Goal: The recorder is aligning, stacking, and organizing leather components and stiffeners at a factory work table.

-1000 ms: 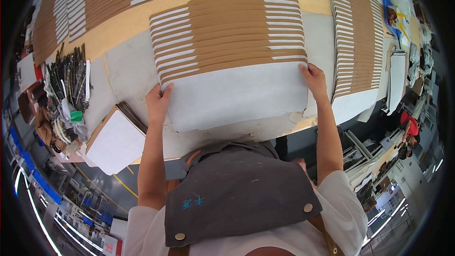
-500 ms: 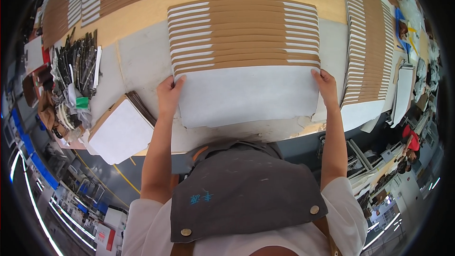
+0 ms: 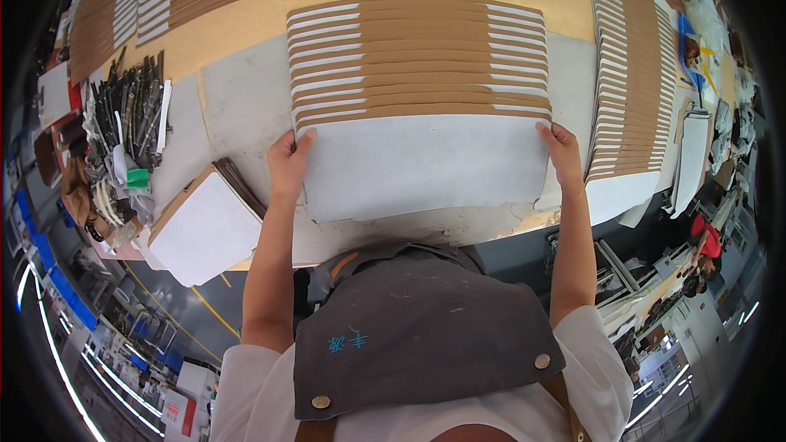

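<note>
on a pale worktable (image 3: 241, 106), a fanned stack of brown-and-white sheets (image 3: 422, 106) is laid between two bare hands.
the stack's brown rows, tipped with white at both ends, are overlapped beyond the hands, and its broad white front panel is left exposed between them; to the right of the right hand (image 3: 563, 151), a similar fanned column (image 3: 632, 86) is placed; just beside the left hand (image 3: 289, 160), on its left, a white-topped pile (image 3: 205, 229) is set askew; farther left, dark thin strips (image 3: 129, 110) are heaped; by each hand, a thumb is rested on the panel's side edge with fingers curled outside, but whether the edge is pinched cannot be told; below the strips, a small green piece (image 3: 137, 179) is seen.
</note>
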Action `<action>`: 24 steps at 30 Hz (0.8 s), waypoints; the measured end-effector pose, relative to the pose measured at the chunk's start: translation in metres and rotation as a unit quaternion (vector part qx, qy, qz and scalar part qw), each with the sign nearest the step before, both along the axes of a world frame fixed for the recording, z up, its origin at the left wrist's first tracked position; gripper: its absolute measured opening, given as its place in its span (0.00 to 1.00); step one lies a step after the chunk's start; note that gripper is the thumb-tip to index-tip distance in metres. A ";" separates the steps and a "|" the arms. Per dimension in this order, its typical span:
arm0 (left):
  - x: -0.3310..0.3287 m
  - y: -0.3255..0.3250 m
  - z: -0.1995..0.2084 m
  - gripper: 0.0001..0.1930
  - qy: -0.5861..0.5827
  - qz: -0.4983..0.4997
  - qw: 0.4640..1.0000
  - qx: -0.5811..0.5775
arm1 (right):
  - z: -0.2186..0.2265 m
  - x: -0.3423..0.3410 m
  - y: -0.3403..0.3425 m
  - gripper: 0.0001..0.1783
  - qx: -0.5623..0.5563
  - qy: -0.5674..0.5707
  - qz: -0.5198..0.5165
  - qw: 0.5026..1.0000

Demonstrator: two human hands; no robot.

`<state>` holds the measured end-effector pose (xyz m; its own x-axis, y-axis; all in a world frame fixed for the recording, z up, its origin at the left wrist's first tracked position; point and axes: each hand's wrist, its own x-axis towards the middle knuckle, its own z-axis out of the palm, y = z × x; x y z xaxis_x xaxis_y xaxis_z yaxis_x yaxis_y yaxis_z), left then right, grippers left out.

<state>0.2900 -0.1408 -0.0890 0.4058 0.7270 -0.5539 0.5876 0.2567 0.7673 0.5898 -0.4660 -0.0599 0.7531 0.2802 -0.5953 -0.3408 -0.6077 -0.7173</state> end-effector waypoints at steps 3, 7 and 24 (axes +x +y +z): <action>-0.003 0.001 -0.005 0.13 0.016 -0.010 1.000 0.019 | 0.001 0.001 0.000 0.13 -0.014 -0.017 0.010 1.000; -0.002 0.002 -0.004 0.13 0.034 -0.035 0.998 0.033 | -0.002 0.002 0.001 0.14 -0.070 -0.053 0.035 0.995; 0.091 -0.026 0.020 0.14 0.006 -0.361 0.829 0.426 | 0.006 -0.036 0.110 0.21 0.016 -0.409 0.360 0.838</action>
